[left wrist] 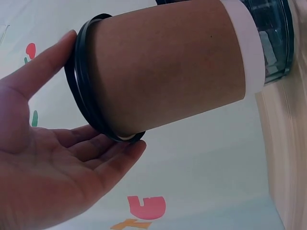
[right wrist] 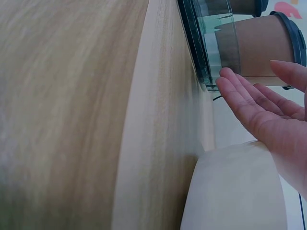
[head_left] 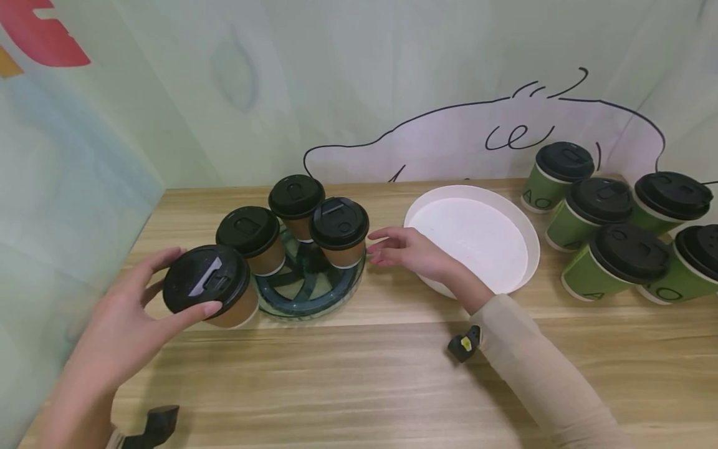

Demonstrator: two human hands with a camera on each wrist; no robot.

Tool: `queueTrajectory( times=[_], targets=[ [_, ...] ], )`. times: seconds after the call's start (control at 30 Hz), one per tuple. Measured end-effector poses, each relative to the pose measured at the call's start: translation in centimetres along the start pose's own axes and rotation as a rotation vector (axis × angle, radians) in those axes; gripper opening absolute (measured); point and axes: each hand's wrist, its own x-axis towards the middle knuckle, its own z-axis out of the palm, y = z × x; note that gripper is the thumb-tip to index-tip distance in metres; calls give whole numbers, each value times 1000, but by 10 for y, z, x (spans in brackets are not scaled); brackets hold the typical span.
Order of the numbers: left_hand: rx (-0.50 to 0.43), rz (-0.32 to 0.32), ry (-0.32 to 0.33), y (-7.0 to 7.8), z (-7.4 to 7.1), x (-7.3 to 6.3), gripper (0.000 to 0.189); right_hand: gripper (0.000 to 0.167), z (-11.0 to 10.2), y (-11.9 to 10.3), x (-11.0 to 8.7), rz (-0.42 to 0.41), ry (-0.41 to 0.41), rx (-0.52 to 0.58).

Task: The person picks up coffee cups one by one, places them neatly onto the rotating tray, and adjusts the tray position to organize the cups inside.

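Observation:
My left hand (head_left: 126,318) grips a brown paper cup (left wrist: 168,67) by its black lid (head_left: 193,280), thumb on one side and fingers on the other. A greyish strip lies on that lid. The cup is just left of a round, clear blue-green tray (head_left: 305,305); the head view does not show whether its base is raised. Three more lidded brown cups stand in the tray: a left one (head_left: 266,259), a rear one (head_left: 300,226) and a right one (head_left: 344,254). My right hand (head_left: 412,249) is beside the tray's right rim, fingers loosely extended and holding nothing; contact is unclear.
A round white dish (head_left: 471,237) sits right of the tray, partly beneath my right forearm. Several green cups with black lids, one at the front (head_left: 594,277), stand at the far right. A printed backdrop (head_left: 348,81) rises behind the wooden table (head_left: 348,380).

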Motion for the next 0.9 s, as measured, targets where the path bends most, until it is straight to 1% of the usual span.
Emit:
queueTrajectory(
  times=[0.17,0.27,0.47,0.7,0.9],
  targets=[
    [-38,14,-2,5,4,3,93,39,0,1,0,-2,-2,-7],
    [-60,33,1,8,7,5,94,39,0,0,-1,-3,-3,-10],
    [-53,50,-7,16,14,9,95,39,0,0,0,-6,-3,6],
    [-70,71,-14,26,20,12,94,39,-1,1,0,-3,-4,8],
    [-70,104,-22,34,29,17,93,38,0,0,0,-1,1,16]
  ],
)
